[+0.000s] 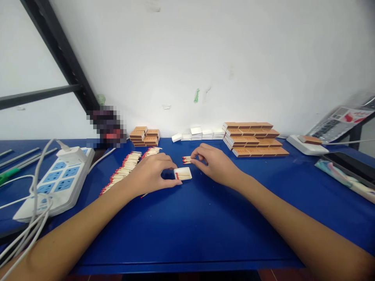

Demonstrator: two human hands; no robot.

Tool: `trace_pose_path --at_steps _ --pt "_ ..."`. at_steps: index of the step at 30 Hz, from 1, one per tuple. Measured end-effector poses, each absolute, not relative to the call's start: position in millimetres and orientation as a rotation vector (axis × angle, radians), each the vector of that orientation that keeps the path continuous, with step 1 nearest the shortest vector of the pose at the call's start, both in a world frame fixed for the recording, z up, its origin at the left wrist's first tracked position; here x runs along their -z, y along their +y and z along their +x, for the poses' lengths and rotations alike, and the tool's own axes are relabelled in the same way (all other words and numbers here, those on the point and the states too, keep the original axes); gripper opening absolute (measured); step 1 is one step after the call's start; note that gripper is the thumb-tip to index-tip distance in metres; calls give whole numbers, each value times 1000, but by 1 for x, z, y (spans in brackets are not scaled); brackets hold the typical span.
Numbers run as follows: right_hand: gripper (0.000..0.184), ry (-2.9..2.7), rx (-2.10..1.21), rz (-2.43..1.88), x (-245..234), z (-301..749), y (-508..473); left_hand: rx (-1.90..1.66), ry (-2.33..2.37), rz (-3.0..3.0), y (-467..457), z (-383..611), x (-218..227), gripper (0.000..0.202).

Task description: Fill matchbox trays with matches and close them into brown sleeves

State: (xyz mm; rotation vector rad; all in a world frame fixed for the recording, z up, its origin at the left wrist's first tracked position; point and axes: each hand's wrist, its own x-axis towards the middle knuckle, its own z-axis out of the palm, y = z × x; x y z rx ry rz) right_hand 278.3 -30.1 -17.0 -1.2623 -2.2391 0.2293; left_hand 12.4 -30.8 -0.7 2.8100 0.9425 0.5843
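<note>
My left hand (156, 171) grips a small white matchbox tray (186, 171) by its left end, thumb at the near side and fingers at the far side. A few red-tipped matches lie inside the tray. Just behind it, my right hand (212, 162) pinches a small bunch of matches (186, 159), their red heads pointing left. Long rows of red-headed matches (124, 168) lie on the blue table, partly covered by my left hand and forearm.
Closed matchboxes are stacked at the back left (144, 136) and in a larger stepped stack (253, 140) at the back right. White trays (202, 133) line the wall between them. A power strip (63, 177) with cables lies left; a white device (307, 145) and phone (348, 168) lie right.
</note>
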Motion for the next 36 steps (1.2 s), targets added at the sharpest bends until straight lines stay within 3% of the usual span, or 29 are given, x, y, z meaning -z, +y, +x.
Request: trace_pose_path --at_steps 11,18,36 --pt "13 -2382 -304 -1378 29 288 -16 -589 934 2823 -30 12 0 31" --pt "6 -2371 -279 -1362 28 290 -15 -604 933 2822 -30 12 0 31" --pt "12 -2365 -323 -1367 21 287 -21 -581 971 2807 -29 11 0 31"
